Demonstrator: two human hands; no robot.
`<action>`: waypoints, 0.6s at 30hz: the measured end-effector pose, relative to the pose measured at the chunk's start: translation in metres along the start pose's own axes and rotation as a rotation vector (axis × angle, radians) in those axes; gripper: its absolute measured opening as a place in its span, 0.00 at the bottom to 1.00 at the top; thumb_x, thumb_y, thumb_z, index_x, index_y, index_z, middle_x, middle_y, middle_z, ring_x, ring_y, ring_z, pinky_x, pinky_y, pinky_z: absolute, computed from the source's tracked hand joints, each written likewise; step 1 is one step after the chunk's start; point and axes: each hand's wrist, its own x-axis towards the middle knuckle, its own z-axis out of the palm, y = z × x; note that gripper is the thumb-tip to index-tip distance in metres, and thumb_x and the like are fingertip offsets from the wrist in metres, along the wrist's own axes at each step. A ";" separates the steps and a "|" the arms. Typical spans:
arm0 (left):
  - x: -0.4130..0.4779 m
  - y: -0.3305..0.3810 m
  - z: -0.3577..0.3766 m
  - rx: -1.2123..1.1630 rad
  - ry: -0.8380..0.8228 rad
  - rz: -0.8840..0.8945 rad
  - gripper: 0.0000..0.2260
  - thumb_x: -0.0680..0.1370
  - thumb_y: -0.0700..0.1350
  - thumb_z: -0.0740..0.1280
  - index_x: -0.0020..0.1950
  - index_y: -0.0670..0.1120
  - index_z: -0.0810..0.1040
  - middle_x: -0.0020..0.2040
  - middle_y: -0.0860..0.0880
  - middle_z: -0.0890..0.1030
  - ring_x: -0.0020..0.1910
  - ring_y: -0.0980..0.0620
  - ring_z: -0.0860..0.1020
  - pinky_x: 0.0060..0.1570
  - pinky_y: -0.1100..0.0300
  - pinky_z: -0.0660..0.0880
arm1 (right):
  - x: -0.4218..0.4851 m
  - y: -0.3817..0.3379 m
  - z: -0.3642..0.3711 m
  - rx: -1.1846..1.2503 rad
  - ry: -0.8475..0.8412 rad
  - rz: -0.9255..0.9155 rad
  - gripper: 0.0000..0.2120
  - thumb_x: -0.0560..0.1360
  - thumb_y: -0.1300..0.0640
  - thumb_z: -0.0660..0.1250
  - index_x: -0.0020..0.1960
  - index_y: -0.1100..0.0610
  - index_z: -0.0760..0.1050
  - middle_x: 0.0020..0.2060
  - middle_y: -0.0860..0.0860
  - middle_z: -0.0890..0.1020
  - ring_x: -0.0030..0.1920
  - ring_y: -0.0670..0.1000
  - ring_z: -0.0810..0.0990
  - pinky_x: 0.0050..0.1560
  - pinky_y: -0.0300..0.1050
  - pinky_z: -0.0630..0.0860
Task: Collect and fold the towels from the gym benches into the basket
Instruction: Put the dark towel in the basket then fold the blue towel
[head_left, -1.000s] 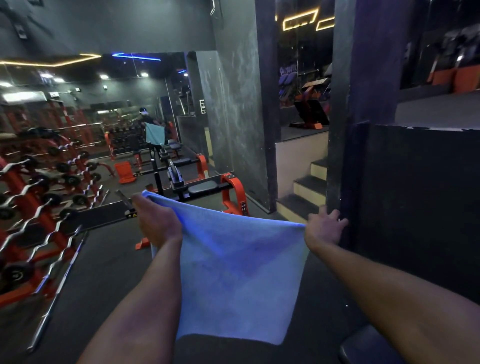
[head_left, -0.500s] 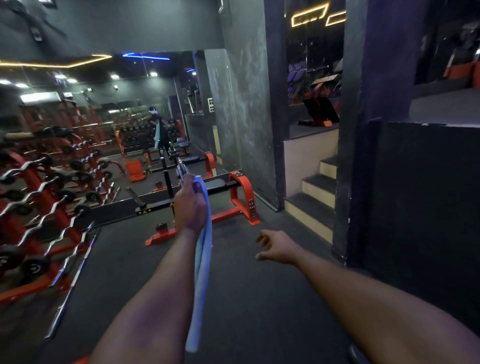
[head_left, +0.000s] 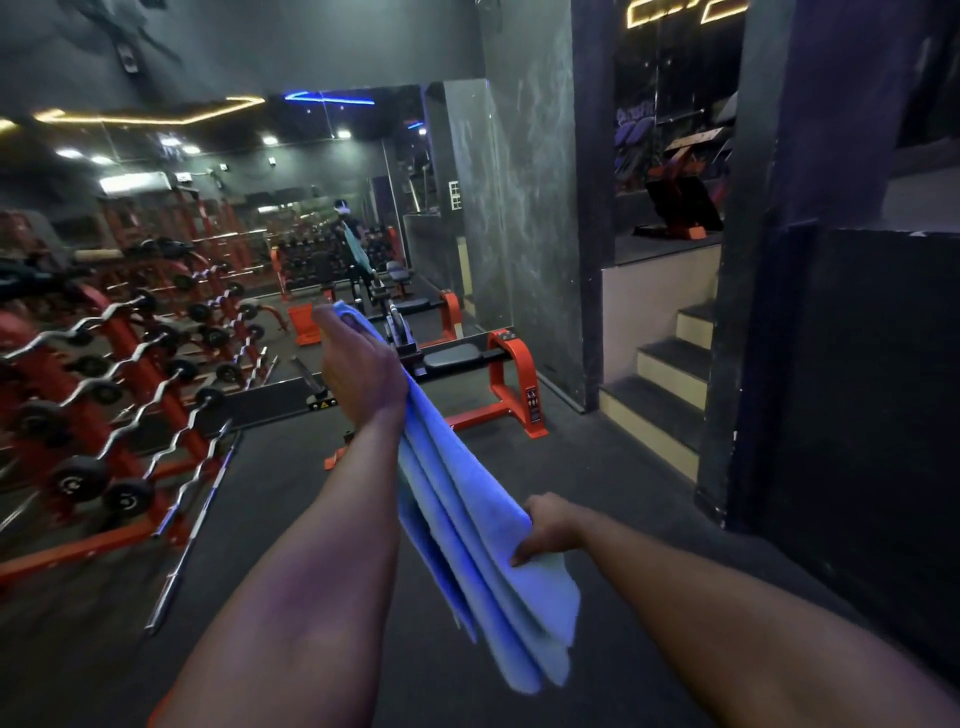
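Dark rubber flooring (head_left: 597, 467) fills the lower part of the head view, in a dim gym lit by strip lights along the ceiling. A big wall mirror (head_left: 234, 208) spans the far left and repeats the equipment in front of it. Along the left edge stands an orange rack of curl bars (head_left: 130, 389), its lower rail reaching out over the floor, and a loose chrome bar (head_left: 192, 519) lies just beside it. Straight ahead an orange-framed bench (head_left: 498, 374) sits against the mirror's foot. To its right rises a grey marbled pillar (head_left: 524, 234), then a short flight of steps (head_left: 670, 395) leading up, then a tall dark wall (head_left: 857, 389) closing off the right side. Between the rack and that wall the floor forms an open lane running toward the steps.

Held above this lane is the blue towel (head_left: 467, 519), gathered into a long layered strip that slants from upper left to lower right. The left hand (head_left: 358, 371) grips its upper end, raised in front of the bench. The right hand (head_left: 550, 525) grasps the strip lower down, fingers wrapped round its edge, with the loose tail hanging below.
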 end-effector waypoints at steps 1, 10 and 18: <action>0.002 -0.005 -0.002 0.032 0.011 -0.019 0.11 0.80 0.42 0.52 0.58 0.41 0.68 0.48 0.38 0.79 0.46 0.35 0.77 0.39 0.49 0.67 | 0.001 0.007 0.000 -0.055 0.031 0.080 0.31 0.64 0.39 0.76 0.59 0.57 0.77 0.57 0.54 0.82 0.57 0.55 0.80 0.57 0.50 0.74; -0.014 -0.044 -0.019 0.214 -0.041 -0.219 0.11 0.80 0.43 0.50 0.60 0.43 0.64 0.57 0.39 0.76 0.51 0.33 0.78 0.45 0.44 0.73 | -0.013 0.065 -0.056 0.152 0.269 0.210 0.07 0.59 0.54 0.72 0.32 0.55 0.75 0.34 0.52 0.81 0.41 0.54 0.82 0.35 0.39 0.72; -0.021 -0.066 -0.016 0.283 -0.091 -0.259 0.10 0.79 0.40 0.53 0.59 0.42 0.66 0.56 0.36 0.77 0.51 0.33 0.78 0.47 0.44 0.74 | -0.018 0.105 -0.073 0.280 0.379 0.190 0.08 0.68 0.50 0.73 0.41 0.53 0.78 0.39 0.50 0.81 0.43 0.52 0.79 0.44 0.46 0.74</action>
